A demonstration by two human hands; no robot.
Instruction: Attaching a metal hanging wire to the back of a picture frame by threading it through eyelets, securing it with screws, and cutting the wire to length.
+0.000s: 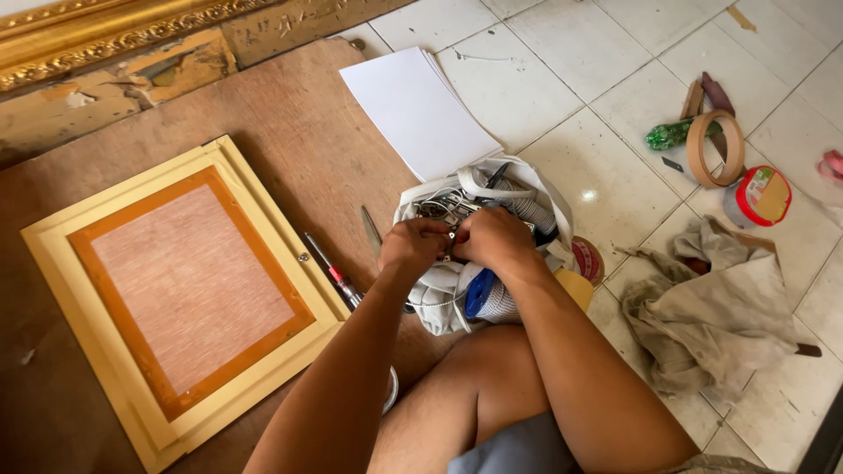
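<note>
Floor: pale tiles (562, 53), part covered by brown board (299, 132); gilt moulding along the wall. On board: yellow frame (189, 294), face down; screwdriver (334, 272). White sheets (417, 110) at the board's edge. White bag (474, 237), open, before the knees; left hand (413, 246) and right hand (492, 239) curled inside, touching, pinching something small, unclear what. Right: tape roll (716, 147), red-lidded jar (760, 197), grey rag (711, 307).
</note>
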